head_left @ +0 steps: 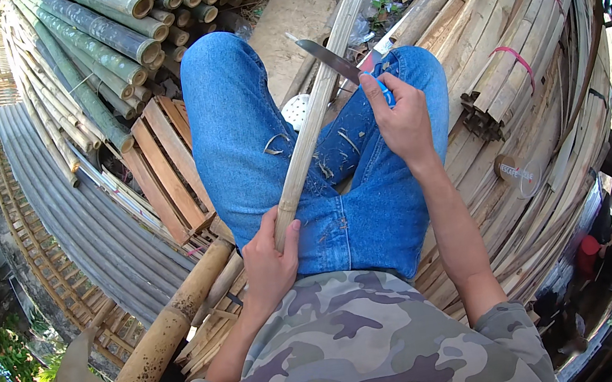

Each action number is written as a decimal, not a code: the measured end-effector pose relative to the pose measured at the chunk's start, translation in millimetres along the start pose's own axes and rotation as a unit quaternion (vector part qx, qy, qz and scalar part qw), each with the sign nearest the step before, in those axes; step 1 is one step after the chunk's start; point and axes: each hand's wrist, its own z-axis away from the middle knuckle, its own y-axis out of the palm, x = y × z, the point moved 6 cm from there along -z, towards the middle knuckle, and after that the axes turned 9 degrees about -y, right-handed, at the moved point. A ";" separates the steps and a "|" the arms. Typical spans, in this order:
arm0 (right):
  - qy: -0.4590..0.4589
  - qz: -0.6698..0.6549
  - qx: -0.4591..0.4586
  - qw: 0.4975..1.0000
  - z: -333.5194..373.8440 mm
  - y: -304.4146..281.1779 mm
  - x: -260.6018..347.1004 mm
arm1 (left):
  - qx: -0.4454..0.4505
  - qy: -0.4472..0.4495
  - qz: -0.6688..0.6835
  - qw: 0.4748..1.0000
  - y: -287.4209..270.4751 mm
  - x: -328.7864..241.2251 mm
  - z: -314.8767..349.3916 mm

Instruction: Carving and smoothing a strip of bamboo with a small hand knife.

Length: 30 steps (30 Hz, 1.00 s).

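My left hand (pixel 268 265) is closed round the near end of a long split bamboo strip (pixel 312 126), close to my waist. The strip slants away from me to the far right, between my knees. In my right hand (pixel 399 121) is a knife (pixel 333 60) with a blue handle, gripped over my right knee. Its dark blade points to the far left and crosses over the strip; whether the edge touches the bamboo I cannot tell. Thin shavings (pixel 346 141) cling to my jeans (pixel 233 115).
Green bamboo poles (pixel 95 52) are stacked at the far left, beside a slatted wooden crate (pixel 171 163) and grey corrugated sheets (pixel 88 198). A thick spotted bamboo pole (pixel 149 354) lies by my left elbow. Tied bundles of split bamboo (pixel 518 56) fill the right side.
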 end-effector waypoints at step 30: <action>0.011 0.009 0.140 0.990 102.9 50.4 38.7 | -0.011 0.018 -0.001 1.000 3.9 1.7 -7.6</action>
